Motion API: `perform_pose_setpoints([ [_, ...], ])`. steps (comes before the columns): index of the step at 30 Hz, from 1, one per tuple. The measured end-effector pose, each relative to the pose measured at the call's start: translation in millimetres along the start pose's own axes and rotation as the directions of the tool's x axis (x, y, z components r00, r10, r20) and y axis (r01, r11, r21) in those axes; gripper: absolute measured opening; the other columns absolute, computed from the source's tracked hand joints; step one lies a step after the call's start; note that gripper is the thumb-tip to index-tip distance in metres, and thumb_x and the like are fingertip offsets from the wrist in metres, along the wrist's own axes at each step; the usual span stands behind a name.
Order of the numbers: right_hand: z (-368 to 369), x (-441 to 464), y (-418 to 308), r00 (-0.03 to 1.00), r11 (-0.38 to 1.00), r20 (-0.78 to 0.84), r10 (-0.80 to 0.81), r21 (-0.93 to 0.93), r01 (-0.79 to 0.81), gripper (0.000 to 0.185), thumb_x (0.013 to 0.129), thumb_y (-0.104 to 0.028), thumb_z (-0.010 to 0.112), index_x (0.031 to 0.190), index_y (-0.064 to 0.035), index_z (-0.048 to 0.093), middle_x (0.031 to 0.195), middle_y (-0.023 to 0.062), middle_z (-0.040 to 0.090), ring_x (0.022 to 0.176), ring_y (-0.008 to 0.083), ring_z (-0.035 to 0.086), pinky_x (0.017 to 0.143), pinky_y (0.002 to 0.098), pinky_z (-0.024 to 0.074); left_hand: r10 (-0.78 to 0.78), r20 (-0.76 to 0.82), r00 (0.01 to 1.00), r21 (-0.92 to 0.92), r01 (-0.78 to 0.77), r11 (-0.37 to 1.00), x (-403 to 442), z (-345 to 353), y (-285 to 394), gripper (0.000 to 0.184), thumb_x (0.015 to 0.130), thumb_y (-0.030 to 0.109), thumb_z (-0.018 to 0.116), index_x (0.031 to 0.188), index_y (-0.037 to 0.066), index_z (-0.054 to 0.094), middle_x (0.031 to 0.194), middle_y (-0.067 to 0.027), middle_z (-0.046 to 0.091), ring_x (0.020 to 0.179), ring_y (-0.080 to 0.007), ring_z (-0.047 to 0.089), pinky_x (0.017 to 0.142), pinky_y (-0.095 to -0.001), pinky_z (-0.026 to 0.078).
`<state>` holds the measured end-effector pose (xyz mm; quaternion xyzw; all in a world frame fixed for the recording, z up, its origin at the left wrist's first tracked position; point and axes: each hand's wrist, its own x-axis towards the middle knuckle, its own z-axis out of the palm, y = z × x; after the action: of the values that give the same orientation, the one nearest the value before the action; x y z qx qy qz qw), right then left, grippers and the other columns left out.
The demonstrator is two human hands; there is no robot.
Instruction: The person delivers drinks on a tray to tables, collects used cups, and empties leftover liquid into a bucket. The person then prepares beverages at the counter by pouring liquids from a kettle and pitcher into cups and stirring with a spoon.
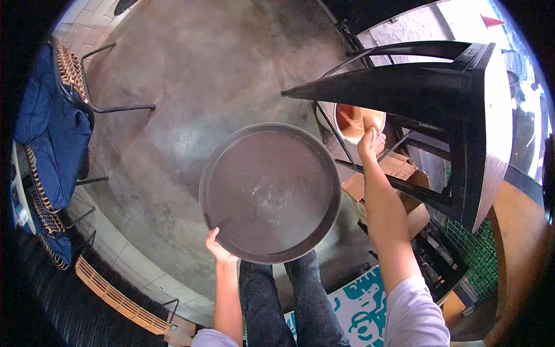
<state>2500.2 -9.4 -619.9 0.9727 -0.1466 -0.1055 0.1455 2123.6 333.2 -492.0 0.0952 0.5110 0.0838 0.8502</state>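
Note:
A large round dark serving tray (269,194) is held out in front of me, its flat inside facing up with a few pale smudges on it. My left hand (219,246) grips its near left rim, thumb over the edge. My right arm stretches forward to the right. There my right hand (371,143) is closed at the near edge of a pale round container (348,136) with a reddish-brown inside. A tan rounded shape (374,120) shows just beyond the fingers. What those fingers hold, if anything, I cannot make out.
A black-framed stand or chair (404,81) juts in at the right, above a cardboard box (399,168) and a green wire mesh (474,254). On the left, dark blue cloth (49,139) hangs over a woven chair (68,63). A wooden slatted piece (118,295) lies lower left.

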Motion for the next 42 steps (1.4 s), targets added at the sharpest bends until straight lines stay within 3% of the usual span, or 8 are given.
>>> perform_pose_setpoints([
  [5,1,2,15,0.996,0.991,-0.075,0.058,-0.120,-0.066,0.015,0.088,-0.015,0.062,0.090,-0.0071,0.075,0.099,0.0183,0.067,0.089,0.0325,0.068,0.078,0.0423,0.0561,-0.005,0.031,1.000,0.050,0.003,0.999,3,-3,1,0.055,0.080,0.032,0.058,0.127,0.003,0.058,0.126,-0.0153,0.063,0.112,-0.0357,0.061,0.096,-0.0503,0.048],
  [9,-16,-12,33,0.988,0.874,-0.132,0.083,0.485,-0.009,0.021,0.087,-0.021,0.069,0.099,-0.0039,0.074,0.086,0.0198,0.070,0.077,0.0325,0.067,0.080,0.0439,0.0522,-0.036,0.010,0.999,0.029,0.035,0.999,-9,-9,-1,0.053,0.084,0.036,0.058,0.126,0.004,0.058,0.126,-0.0135,0.063,0.112,-0.0353,0.059,0.096,-0.0508,0.046],
  [11,-22,-19,35,0.945,0.441,0.220,0.243,0.842,-0.310,0.026,0.091,-0.024,0.069,0.102,-0.0008,0.073,0.075,0.0162,0.069,0.064,0.0237,0.063,0.064,0.0395,0.0503,-0.045,0.022,0.999,0.015,0.045,0.999,-20,-15,0,0.052,0.084,0.036,0.058,0.126,0.004,0.058,0.126,-0.0133,0.062,0.113,-0.0354,0.058,0.096,-0.0508,0.046],
  [13,-69,-49,41,0.891,-0.158,0.455,-0.008,0.879,-0.450,0.027,0.095,-0.026,0.068,0.090,0.0000,0.066,0.065,-0.0018,0.049,0.051,0.0109,0.047,0.044,0.0274,0.0378,-0.059,0.036,0.998,0.005,0.059,0.998,-35,-15,2,0.052,0.085,0.033,0.057,0.127,0.003,0.058,0.124,-0.0161,0.064,0.111,-0.0358,0.061,0.098,-0.0496,0.047],
  [18,-183,-151,73,0.708,-0.421,0.596,-0.378,0.570,-0.705,0.016,0.096,-0.021,0.067,0.094,-0.0069,0.059,0.078,-0.0002,0.057,0.060,0.0118,0.053,0.053,0.0270,0.0447,-0.011,0.002,1.000,0.053,0.010,0.999,-101,-16,6,0.053,0.084,0.034,0.058,0.127,0.001,0.058,0.126,-0.0166,0.064,0.113,-0.0367,0.060,0.100,-0.0507,0.046],
  [22,-293,-264,105,0.691,-0.182,0.323,-0.647,0.815,-0.551,0.019,0.099,-0.026,0.062,0.092,-0.0082,0.060,0.076,-0.0005,0.057,0.061,0.0106,0.053,0.054,0.0259,0.0465,0.022,-0.004,1.000,-0.100,-0.022,0.995,-185,-16,-9,0.056,0.084,0.036,0.059,0.128,0.001,0.058,0.127,-0.0177,0.063,0.116,-0.0383,0.058,0.102,-0.0520,0.045],
  [31,-434,-427,163,0.295,0.268,0.275,-0.915,0.961,-0.065,0.028,0.102,-0.023,0.055,0.086,-0.0008,0.061,0.063,-0.0003,0.052,0.056,0.0088,0.052,0.050,0.0250,0.0437,0.277,0.125,0.953,-0.411,-0.205,0.888,-387,2,-16,0.058,0.087,0.039,0.056,0.130,0.000,0.056,0.130,-0.0202,0.060,0.119,-0.0408,0.057,0.105,-0.0519,0.044],
  [42,-525,-633,142,-0.232,0.011,0.093,-0.968,0.944,0.331,0.029,0.104,-0.023,0.053,0.088,0.0014,0.060,0.065,0.0017,0.049,0.059,0.0077,0.045,0.053,0.0280,0.0388,0.612,-0.045,0.789,-0.650,-0.489,0.582,-551,-143,10,0.054,0.092,0.035,0.055,0.133,-0.001,0.055,0.132,-0.0173,0.061,0.119,-0.0363,0.058,0.104,-0.0498,0.044],
])
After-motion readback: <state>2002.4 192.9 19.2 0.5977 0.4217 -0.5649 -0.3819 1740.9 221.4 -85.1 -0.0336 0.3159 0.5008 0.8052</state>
